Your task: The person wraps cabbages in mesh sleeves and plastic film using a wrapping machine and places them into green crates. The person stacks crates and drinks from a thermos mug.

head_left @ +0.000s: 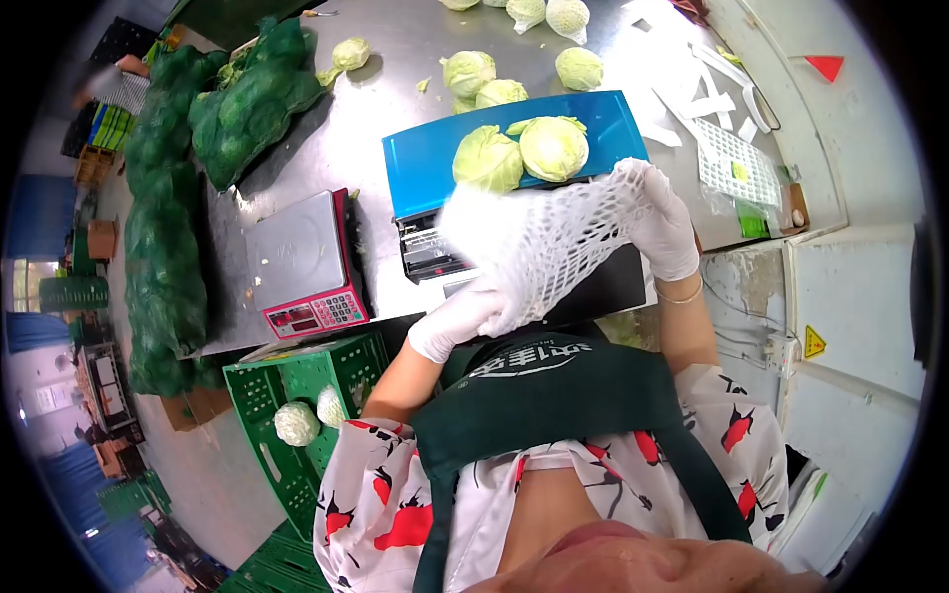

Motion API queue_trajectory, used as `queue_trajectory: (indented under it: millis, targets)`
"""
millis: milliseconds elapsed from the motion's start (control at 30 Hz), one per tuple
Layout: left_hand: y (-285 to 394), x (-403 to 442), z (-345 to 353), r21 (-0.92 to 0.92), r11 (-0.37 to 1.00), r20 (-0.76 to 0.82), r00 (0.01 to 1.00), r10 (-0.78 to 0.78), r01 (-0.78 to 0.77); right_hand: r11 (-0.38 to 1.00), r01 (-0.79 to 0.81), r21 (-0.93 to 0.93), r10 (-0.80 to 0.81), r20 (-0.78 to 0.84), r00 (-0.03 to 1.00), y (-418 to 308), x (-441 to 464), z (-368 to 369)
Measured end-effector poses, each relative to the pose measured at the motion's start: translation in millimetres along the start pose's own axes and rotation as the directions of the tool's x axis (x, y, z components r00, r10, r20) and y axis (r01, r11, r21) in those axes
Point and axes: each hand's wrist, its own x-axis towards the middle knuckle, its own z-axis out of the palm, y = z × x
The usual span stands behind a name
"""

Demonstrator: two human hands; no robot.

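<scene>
A white foam net sleeve (568, 242) is stretched between my two white-gloved hands. My left hand (463, 318) is closed on its lower left end, and my right hand (664, 227) grips its upper right end. The left part of the net is washed out by glare, so I cannot tell whether anything is inside. Just beyond it, one cabbage (487, 160) and another paler cabbage (554, 148) rest side by side on the blue tray (420, 163) of a machine.
Left of the machine sits a red-framed scale (297, 247). Green mesh sacks (168, 257) line the table's left edge. Several loose cabbages (467, 72) lie at the back. A green crate (277, 381) at my left holds net-wrapped cabbages (297, 423). White strips (707, 104) lie at right.
</scene>
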Motion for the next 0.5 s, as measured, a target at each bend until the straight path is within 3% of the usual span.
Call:
queue_trajectory:
  millis: [67, 100, 133, 167, 200, 233, 267, 300, 333, 367, 433, 467, 500]
  targets:
    - [10, 3, -5, -0.563, 0.826, -0.140, 0.986, -0.086, -0.008, 0.913, 0.038, -0.405, -0.069, -0.064, 0.996, 3, -10, -3]
    - [16, 2, -4, -0.519, 0.831, -0.304, 0.952, 0.038, -0.199, 0.902, -0.108, -0.417, 0.074, -0.096, 0.993, 1, -15, -21]
    - [26, 2, -8, -0.571, 0.772, -0.343, 0.935, 0.086, -0.281, 0.868, -0.250, -0.429, 0.216, -0.127, 0.968, -2, -19, -40]
    - [35, 3, -12, -0.615, 0.702, -0.381, 0.915, 0.135, -0.359, 0.742, -0.309, -0.595, 0.242, -0.193, 0.951, -4, -17, -46]
    - [32, 2, -28, -0.760, 0.569, -0.301, 0.946, 0.120, -0.314, 0.579, -0.365, -0.729, 0.256, -0.262, 0.930, -5, -15, -51]
    - [23, 7, -36, -0.669, 0.668, -0.284, 0.943, 0.176, -0.326, 0.381, -0.278, -0.882, 0.072, -0.271, 0.960, 1, -9, -55]
    - [15, 16, -37, -0.477, 0.854, -0.352, 0.935, 0.030, -0.207, 0.271, -0.329, -0.905, -0.124, -0.372, 0.920, 11, -3, -64]
    - [8, 29, -41, -0.221, 0.969, -0.477, 0.879, -0.008, -0.111, 0.270, -0.315, -0.910, -0.299, -0.390, 0.871, 17, 8, -73]
    - [8, 46, -44, 0.037, 0.999, -0.597, 0.802, -0.002, 0.030, 0.266, -0.303, -0.915, -0.464, -0.397, 0.792, 21, 22, -77]
    - [15, 66, -46, 0.080, 0.997, -0.775, 0.629, 0.060, 0.003, 0.254, -0.279, -0.926, -0.592, -0.377, 0.713, 23, 38, -72]
    - [-3, 104, -79, 0.159, 0.986, -0.861, 0.495, 0.118, 0.041, 0.099, -0.272, -0.957, -0.679, -0.264, 0.684, 32, 67, -100]
    - [-14, 121, -90, 0.272, 0.961, -0.871, 0.439, 0.222, 0.055, -0.012, -0.293, -0.956, -0.723, -0.194, 0.663, 39, 82, -120]
    - [-7, 127, -91, 0.272, 0.940, -0.840, 0.527, 0.128, 0.207, 0.088, -0.405, -0.910, -0.669, -0.355, 0.653, 38, 95, -130]
